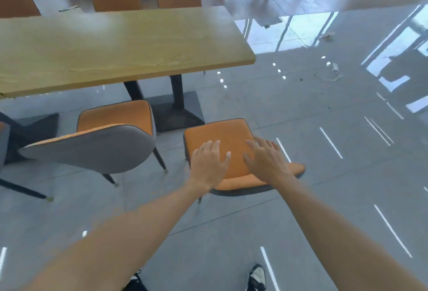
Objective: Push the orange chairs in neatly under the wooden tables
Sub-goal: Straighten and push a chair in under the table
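Hands (238,163) spread above orange chair (222,135)

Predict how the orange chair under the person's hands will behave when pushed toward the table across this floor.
The orange chair will probably slide easily: the tiled floor looks glossy. Its thin legs suggest it is fairly light. With both hands high on the backrest, it may tip forward slightly.

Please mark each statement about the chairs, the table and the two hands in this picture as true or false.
1. Both hands, left hand and right hand, reach to the top of the right chair's backrest. True.
2. That chair's seat is fully under the wooden table. False: it stands out on the floor.
3. The left chair has a grey back. True.
4. Plates lie on the table. False: none show.
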`<state>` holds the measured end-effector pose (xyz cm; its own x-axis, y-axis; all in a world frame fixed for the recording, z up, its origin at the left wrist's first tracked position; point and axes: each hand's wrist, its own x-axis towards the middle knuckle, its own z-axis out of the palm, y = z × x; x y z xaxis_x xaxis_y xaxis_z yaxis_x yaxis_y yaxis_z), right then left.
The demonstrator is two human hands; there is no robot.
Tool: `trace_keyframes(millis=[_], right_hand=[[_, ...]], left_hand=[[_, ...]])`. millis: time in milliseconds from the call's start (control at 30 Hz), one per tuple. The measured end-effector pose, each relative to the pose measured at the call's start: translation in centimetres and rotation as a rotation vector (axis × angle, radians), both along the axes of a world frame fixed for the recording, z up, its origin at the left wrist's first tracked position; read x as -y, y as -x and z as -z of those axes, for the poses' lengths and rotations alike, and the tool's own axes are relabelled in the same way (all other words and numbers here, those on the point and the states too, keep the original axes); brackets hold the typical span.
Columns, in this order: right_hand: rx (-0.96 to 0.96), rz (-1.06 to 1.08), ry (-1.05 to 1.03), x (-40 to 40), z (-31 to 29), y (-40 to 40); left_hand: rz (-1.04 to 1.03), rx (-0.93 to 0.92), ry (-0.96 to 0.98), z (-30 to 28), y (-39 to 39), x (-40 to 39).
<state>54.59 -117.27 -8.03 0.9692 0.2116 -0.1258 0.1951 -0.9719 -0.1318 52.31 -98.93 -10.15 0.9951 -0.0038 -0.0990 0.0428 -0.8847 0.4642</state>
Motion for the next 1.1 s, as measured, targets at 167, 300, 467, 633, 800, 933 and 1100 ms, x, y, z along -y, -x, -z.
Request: trace_keyframes(millis=[167,300,467,633,800,933,1100], right_hand=[[0.0,0.024,-0.025,10.0,5.1,1.8],[-0.013,-0.033,-0.118,12.5,7.8,2.4],[0.122,0.001,-0.148,11.5,9.9,1.5],[0.22,-0.013,-0.204,8.6,11.3,-0.5],[0.215,-0.034,-0.22,4.1,11.3,-5.0],[0.213,-0.068,-0.217,1.3,11.4,-8.7],[0.231,-0.069,-0.21,-2.3,11.9,-12.7]], left_hand=[[-0.14,-0.003,-0.014,2.8,2.5,9.9],[-0.13,-0.092,-0.095,6.6,4.3,11.8],[-0.133,-0.074,-0.137,8.1,3.9,10.9],[-0.19,0.033,-0.152,8.4,2.3,8.2],[-0.26,0.1,-0.129,7.6,-1.8,4.0],[-0.294,0.02,-0.154,7.9,-5.2,1.4],[-0.301,0.01,-0.173,7.6,-9.3,-2.1]])
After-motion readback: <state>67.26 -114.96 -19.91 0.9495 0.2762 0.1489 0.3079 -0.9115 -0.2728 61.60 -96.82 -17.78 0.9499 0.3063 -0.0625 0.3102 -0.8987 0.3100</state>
